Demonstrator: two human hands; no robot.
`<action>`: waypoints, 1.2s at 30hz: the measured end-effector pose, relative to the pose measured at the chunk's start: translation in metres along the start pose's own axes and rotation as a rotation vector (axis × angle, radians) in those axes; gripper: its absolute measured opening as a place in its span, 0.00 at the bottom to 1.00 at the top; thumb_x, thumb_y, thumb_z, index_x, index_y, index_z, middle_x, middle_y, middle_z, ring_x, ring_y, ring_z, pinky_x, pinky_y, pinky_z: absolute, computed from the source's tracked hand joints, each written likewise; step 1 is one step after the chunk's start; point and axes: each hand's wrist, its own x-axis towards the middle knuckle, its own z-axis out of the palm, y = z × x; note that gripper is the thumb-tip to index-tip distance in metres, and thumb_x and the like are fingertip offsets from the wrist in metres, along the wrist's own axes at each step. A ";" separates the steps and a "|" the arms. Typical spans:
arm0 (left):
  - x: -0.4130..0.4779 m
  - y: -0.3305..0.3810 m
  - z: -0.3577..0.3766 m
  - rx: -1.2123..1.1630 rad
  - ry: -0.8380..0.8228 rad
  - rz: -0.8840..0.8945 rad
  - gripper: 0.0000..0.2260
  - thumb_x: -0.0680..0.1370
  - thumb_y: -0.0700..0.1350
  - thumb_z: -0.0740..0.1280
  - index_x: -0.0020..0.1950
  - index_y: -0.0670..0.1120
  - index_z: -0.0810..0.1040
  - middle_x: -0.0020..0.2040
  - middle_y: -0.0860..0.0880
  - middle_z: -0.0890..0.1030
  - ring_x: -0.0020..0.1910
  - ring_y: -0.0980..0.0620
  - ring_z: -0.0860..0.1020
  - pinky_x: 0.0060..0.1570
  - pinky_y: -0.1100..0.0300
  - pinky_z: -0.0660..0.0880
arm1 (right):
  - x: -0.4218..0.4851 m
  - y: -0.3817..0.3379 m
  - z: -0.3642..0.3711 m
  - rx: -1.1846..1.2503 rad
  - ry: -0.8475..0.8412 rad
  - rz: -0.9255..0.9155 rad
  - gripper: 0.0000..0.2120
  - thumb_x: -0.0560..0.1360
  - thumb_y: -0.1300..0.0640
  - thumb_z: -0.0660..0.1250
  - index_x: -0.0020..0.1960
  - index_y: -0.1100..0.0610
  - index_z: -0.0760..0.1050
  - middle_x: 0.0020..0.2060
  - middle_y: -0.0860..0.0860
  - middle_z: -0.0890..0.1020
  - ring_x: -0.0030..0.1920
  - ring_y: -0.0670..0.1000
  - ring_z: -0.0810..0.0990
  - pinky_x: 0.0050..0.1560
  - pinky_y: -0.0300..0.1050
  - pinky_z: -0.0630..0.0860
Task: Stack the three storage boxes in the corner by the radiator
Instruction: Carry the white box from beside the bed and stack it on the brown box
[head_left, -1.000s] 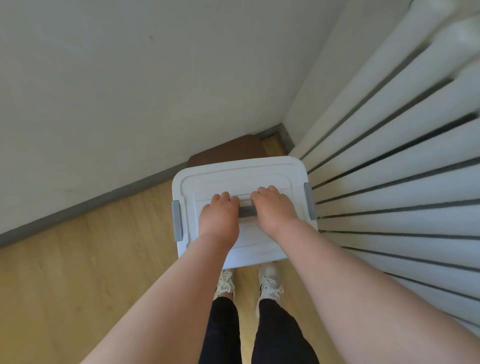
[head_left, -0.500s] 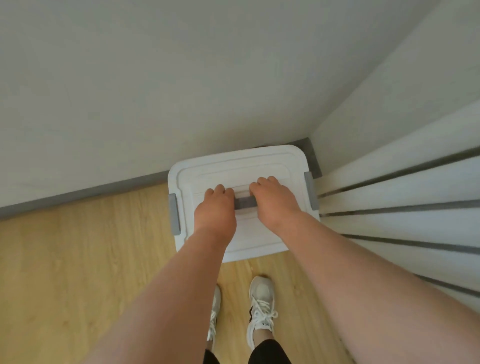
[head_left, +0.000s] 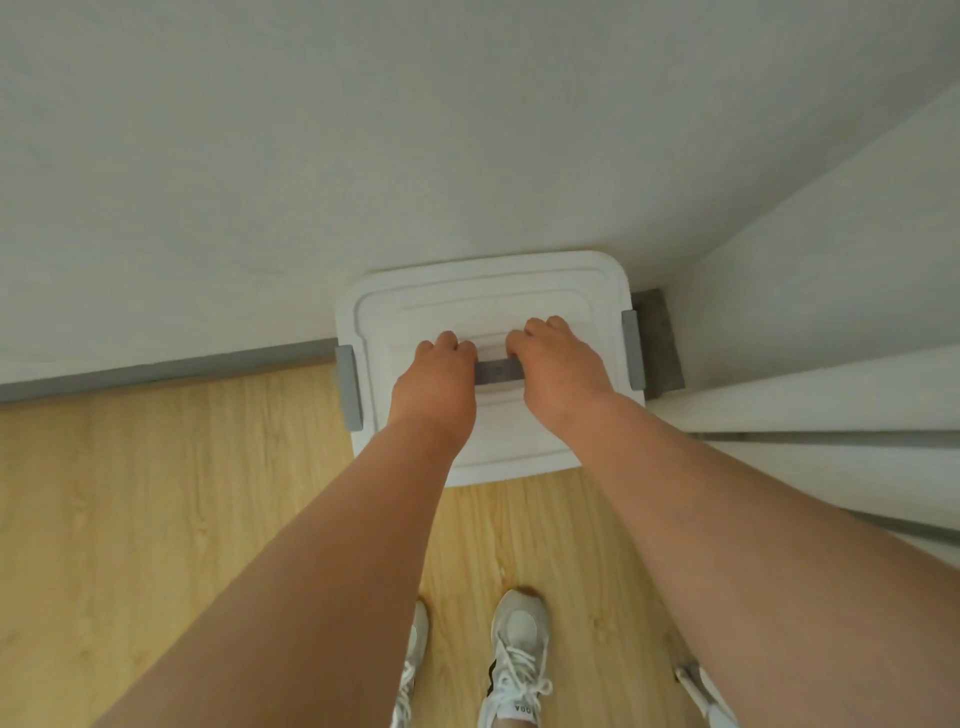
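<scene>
A white storage box (head_left: 498, 291) with grey side clips and a grey lid handle (head_left: 496, 370) sits in the corner, its back edge against the wall. My left hand (head_left: 434, 387) is curled over the left end of that handle. My right hand (head_left: 558, 371) grips the right end of it. Only the lid shows from above; whatever lies beneath it is hidden. No other storage box is in view.
The white radiator (head_left: 831, 400) runs along the right side, close to the box. A grey skirting board (head_left: 166, 371) lines the wall above the light wooden floor (head_left: 156, 519). My white shoes (head_left: 517, 660) stand just behind the box.
The box has gone forward into the corner, covering the dark patch of floor there. My hands stayed on the handle and my feet have dropped further back from it.
</scene>
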 end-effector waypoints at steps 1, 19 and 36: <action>0.001 0.000 0.002 0.002 -0.001 0.005 0.14 0.77 0.34 0.59 0.61 0.44 0.71 0.55 0.46 0.70 0.52 0.47 0.69 0.38 0.57 0.68 | 0.002 0.001 0.001 -0.018 -0.002 -0.003 0.19 0.71 0.71 0.60 0.59 0.58 0.73 0.55 0.54 0.74 0.59 0.56 0.69 0.43 0.46 0.64; 0.011 0.000 0.010 0.078 -0.067 0.036 0.17 0.75 0.35 0.60 0.64 0.43 0.67 0.59 0.47 0.68 0.55 0.47 0.67 0.38 0.58 0.70 | 0.008 0.008 0.007 -0.058 -0.012 -0.024 0.19 0.70 0.67 0.61 0.58 0.53 0.74 0.51 0.50 0.73 0.56 0.55 0.68 0.47 0.47 0.62; 0.006 -0.012 0.013 0.026 -0.036 0.065 0.21 0.74 0.35 0.65 0.65 0.47 0.66 0.61 0.48 0.66 0.56 0.48 0.67 0.39 0.59 0.70 | 0.001 0.008 0.023 -0.041 0.130 -0.017 0.27 0.68 0.69 0.63 0.65 0.53 0.69 0.59 0.54 0.70 0.60 0.56 0.68 0.56 0.50 0.67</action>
